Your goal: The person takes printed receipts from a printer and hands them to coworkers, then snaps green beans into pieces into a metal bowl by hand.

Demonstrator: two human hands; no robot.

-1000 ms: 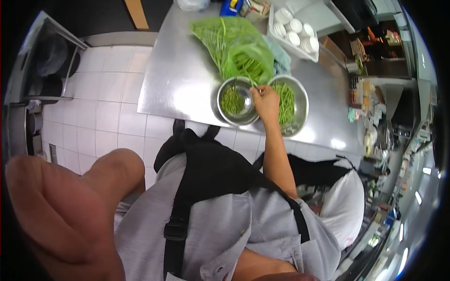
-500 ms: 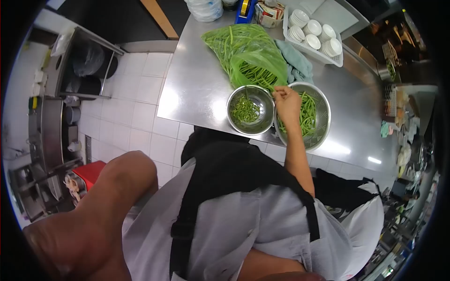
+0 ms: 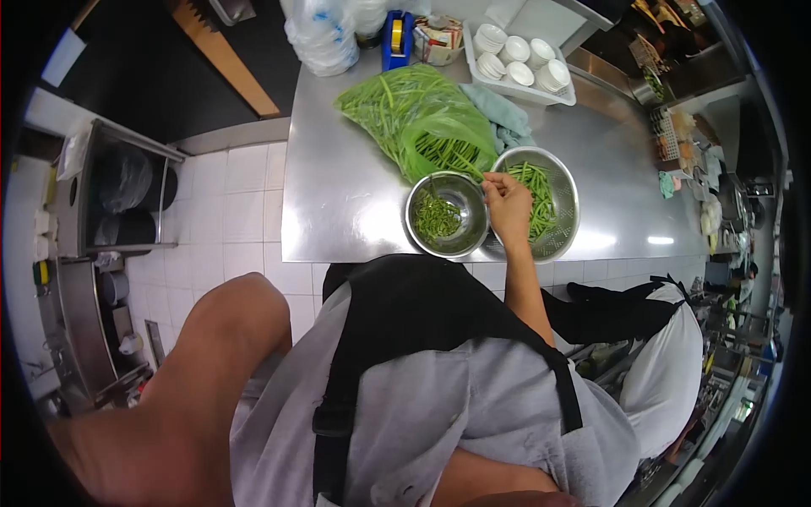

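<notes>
My right hand [image 3: 508, 207] is closed in a pinch on a green bean [image 3: 487, 177], between a small metal bowl and a perforated metal colander. In the small bowl [image 3: 475, 243] lie short cut bean pieces [image 3: 437, 218]. The colander [image 3: 571, 203], under and beside my hand, contains longer green beans [image 3: 541, 198]. Behind the bowl lies a green plastic bag [image 3: 397, 110] full of long beans, its mouth towards me. My left arm [image 3: 228, 346] is bent at the lower left, and its hand is out of view.
The steel table [image 3: 338, 220] also bears a bluish cloth [image 3: 498, 114], a white basket [image 3: 562, 95] of stacked small white dishes, a blue tape dispenser [image 3: 397, 51] and plastic-wrapped items [image 3: 321, 38]. White and black clothing [image 3: 667, 380] shows at the right. Shelving stands at left.
The view has shifted and turned, so the table edge now looks level. My right hand stays pinched between bowl and colander. My left arm remains bent.
</notes>
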